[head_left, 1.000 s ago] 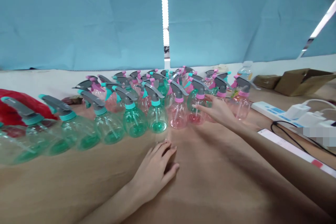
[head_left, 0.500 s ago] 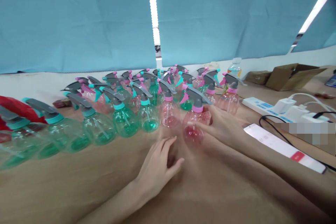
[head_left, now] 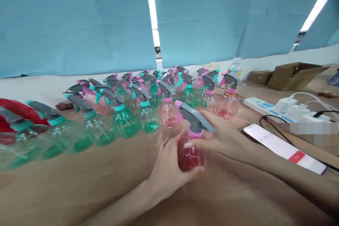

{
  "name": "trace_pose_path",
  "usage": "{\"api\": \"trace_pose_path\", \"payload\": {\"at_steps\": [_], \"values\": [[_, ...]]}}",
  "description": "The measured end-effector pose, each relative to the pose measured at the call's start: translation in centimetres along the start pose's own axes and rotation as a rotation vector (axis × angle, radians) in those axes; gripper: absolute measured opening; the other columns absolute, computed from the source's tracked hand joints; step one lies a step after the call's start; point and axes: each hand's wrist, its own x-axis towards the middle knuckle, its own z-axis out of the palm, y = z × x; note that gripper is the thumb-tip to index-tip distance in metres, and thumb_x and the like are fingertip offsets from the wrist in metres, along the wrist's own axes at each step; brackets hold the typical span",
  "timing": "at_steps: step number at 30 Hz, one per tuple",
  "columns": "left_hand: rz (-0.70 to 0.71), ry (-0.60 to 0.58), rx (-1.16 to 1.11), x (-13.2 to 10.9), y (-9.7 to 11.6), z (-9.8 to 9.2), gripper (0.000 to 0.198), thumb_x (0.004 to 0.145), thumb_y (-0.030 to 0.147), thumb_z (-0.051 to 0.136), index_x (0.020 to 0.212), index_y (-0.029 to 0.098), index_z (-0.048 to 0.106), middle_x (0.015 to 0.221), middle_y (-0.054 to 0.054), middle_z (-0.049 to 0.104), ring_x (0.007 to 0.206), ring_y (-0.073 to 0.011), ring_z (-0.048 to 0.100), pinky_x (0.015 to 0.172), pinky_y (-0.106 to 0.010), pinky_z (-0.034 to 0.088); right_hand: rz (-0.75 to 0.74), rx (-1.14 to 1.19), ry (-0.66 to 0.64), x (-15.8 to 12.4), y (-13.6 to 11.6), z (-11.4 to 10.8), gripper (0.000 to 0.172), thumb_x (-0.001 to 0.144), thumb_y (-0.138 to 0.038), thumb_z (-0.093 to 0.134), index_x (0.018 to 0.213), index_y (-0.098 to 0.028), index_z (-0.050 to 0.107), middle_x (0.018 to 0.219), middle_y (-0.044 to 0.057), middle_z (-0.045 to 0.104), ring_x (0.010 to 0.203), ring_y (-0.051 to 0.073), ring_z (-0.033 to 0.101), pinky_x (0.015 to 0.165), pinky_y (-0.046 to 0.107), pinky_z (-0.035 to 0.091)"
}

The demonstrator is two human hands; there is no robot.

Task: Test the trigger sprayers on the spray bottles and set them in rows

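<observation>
A pink spray bottle (head_left: 191,157) with a grey and pink trigger head is held between both hands in front of me. My left hand (head_left: 169,166) wraps the lower left side of its round body, thumb across the front. From the right, my right hand (head_left: 212,134) grips the body just under the pink collar, its far fingers hidden behind the bottle. Just beyond stand a pink spray bottle (head_left: 168,111) and a green spray bottle (head_left: 148,118), both upright with a little liquid inside.
More green spray bottles (head_left: 99,129) run in a row to the left, near a red bag (head_left: 23,114). At right lie a phone (head_left: 283,148), a white power strip (head_left: 261,106) with chargers and cables, and an open cardboard box (head_left: 291,76). A blue cloth (head_left: 92,21) hangs behind.
The pink spray bottle has come nearer to me in my right hand. My left hand, empty and apart before, has moved right and closed around its body.
</observation>
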Motion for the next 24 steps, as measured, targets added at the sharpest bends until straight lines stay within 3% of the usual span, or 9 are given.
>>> {"api": "trace_pose_path", "payload": {"at_steps": [4, 7, 12, 16, 20, 24], "values": [[0.039, -0.019, -0.011, 0.8, 0.4, 0.3, 0.08, 0.07, 0.046, 0.074, 0.132, 0.016, 0.034, 0.13, -0.015, 0.049, 0.121, -0.034, 0.044, 0.1, -0.055, 0.032, 0.062, 0.323, -0.054, 1.2, -0.1, 0.2, 0.045, 0.073, -0.043, 0.069, 0.111, -0.031, 0.049, 0.086, -0.002, 0.057, 0.073, 0.016, 0.056, 0.06, 0.028, 0.046], [0.055, -0.043, -0.035, 1.3, 0.5, 0.6, 0.081, 0.07, 0.054, 0.072, 0.132, 0.018, 0.034, 0.13, -0.015, 0.049, 0.12, -0.0355, 0.044, 0.098, -0.055, 0.034, 0.054, 0.379, -0.02, 1.6, -0.2, 0.7, 0.031, 0.076, -0.039, 0.066, 0.103, -0.029, 0.053, 0.08, -0.003, 0.056, 0.069, 0.015, 0.054, 0.059, 0.028, 0.044], [0.071, -0.107, -0.056, 1.1, -0.4, 0.5, 0.089, 0.07, 0.058, 0.071, 0.138, 0.022, 0.026, 0.133, -0.013, 0.046, 0.121, -0.0331, 0.044, 0.098, -0.05, 0.038, 0.036, 0.326, 0.083, 1.7, 0.1, 1.5, 0.007, 0.08, -0.025, 0.057, 0.083, -0.027, 0.051, 0.07, -0.004, 0.051, 0.062, 0.015, 0.051, 0.056, 0.03, 0.043], [0.093, -0.168, 0.032, 0.3, -1.9, -0.5, 0.087, 0.076, 0.055, 0.067, 0.142, 0.023, 0.021, 0.138, -0.012, 0.041, 0.125, -0.0304, 0.04, 0.101, -0.047, 0.036, 0.055, 0.282, 0.114, 2.1, 0.3, 1.4, 0.007, 0.079, -0.026, 0.056, 0.077, -0.028, 0.05, 0.066, -0.003, 0.051, 0.061, 0.017, 0.051, 0.057, 0.032, 0.044], [0.148, -0.211, 0.154, -0.2, -3.2, -1.7, 0.07, 0.084, 0.045, 0.062, 0.141, 0.021, 0.027, 0.14, -0.011, 0.04, 0.129, -0.0285, 0.036, 0.105, -0.046, 0.031, 0.061, 0.243, 0.141, 2.8, 0.9, 1.2, 0.008, 0.079, -0.03, 0.058, 0.079, -0.028, 0.05, 0.068, -0.004, 0.052, 0.062, 0.018, 0.052, 0.059, 0.032, 0.045], [0.127, -0.253, 0.239, -0.3, -3.6, -2.2, 0.066, 0.084, 0.043, 0.061, 0.139, 0.018, 0.034, 0.142, -0.013, 0.038, 0.131, -0.0297, 0.033, 0.105, -0.047, 0.03, 0.09, 0.189, 0.145, 3.3, 2.2, 1.5, 0.009, 0.08, -0.033, 0.057, 0.079, -0.028, 0.051, 0.07, -0.003, 0.056, 0.062, 0.018, 0.054, 0.057, 0.032, 0.046]]}}
